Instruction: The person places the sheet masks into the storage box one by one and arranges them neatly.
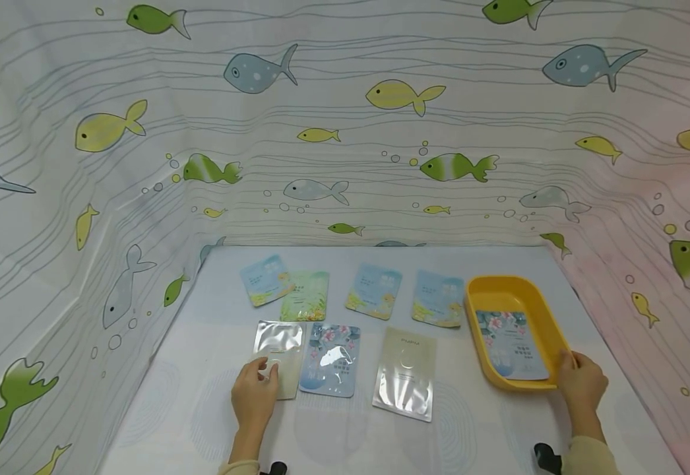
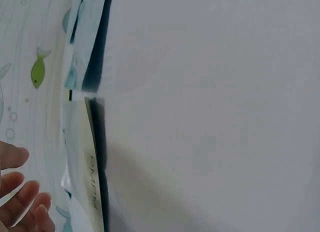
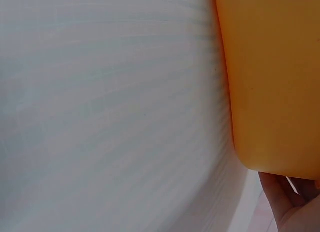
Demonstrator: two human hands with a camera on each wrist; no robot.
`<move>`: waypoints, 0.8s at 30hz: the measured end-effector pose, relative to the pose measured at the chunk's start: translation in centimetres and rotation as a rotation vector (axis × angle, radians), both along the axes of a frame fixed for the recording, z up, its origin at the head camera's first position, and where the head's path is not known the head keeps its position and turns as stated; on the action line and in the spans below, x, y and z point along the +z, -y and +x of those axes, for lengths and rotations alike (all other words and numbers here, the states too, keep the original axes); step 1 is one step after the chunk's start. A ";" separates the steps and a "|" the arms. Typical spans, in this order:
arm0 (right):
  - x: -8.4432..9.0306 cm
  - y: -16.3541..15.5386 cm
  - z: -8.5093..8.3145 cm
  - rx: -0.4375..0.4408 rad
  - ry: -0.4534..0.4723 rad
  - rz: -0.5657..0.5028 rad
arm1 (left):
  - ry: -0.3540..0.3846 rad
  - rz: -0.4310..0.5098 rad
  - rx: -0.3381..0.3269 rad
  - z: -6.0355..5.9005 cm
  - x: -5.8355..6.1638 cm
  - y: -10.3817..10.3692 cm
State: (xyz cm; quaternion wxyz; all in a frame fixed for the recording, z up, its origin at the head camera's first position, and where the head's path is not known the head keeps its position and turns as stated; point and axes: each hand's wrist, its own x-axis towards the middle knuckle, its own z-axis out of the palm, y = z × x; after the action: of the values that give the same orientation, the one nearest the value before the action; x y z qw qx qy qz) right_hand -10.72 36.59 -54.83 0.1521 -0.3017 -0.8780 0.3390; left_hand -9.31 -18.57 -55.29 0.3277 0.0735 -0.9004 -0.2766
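Note:
My left hand (image 1: pixel 254 389) is over a beige-and-silver face mask packet (image 1: pixel 287 376), its fingers loosely bent and nothing between them. The left wrist view has its fingers (image 2: pixel 22 204) apart, beside a packet marked PMPM (image 2: pixel 86 167). Just right of that hand lies a blue floral mask packet (image 1: pixel 330 369). At the right, my right hand (image 1: pixel 582 382) grips the front right corner of a yellow tray (image 1: pixel 535 297). Its fingers (image 3: pixel 275 194) press against the tray's end in the right wrist view. Inside the tray lies another blue floral packet (image 1: pixel 512 346).
Another beige-and-silver packet (image 1: pixel 406 376) lies mid-table. Along the back are a green packet (image 1: pixel 306 297) partly under a light blue one (image 1: pixel 264 280), and two more blue packets, one centre (image 1: pixel 375 291) and one farther right (image 1: pixel 438 299). A fish-print curtain (image 1: pixel 345 158) surrounds the white table (image 1: pixel 333 442).

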 end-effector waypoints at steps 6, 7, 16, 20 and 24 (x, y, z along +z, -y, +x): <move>-0.3 -0.2 0.1 -0.003 0.012 -0.003 | 0.213 0.020 0.079 1.1 -0.7 1.1; -0.3 -0.3 0.1 -0.003 0.012 -0.001 | 0.258 0.030 0.088 1.2 -0.8 1.2; -0.4 -0.2 0.1 0.001 0.009 -0.003 | 0.464 0.115 0.116 1.7 -1.7 1.3; -0.4 -0.2 0.1 0.000 0.002 -0.009 | 0.463 0.129 0.126 1.6 -1.6 1.3; -0.4 -0.2 0.0 -0.001 0.004 -0.014 | 0.467 0.151 0.138 1.7 -1.6 1.4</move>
State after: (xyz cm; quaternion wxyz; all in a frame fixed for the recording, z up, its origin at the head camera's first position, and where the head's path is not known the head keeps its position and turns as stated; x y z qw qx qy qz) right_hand -10.73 36.75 -55.22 0.1484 -0.3038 -0.8757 0.3447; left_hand -7.62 -19.96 -56.85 0.1224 0.2210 -0.9213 -0.2958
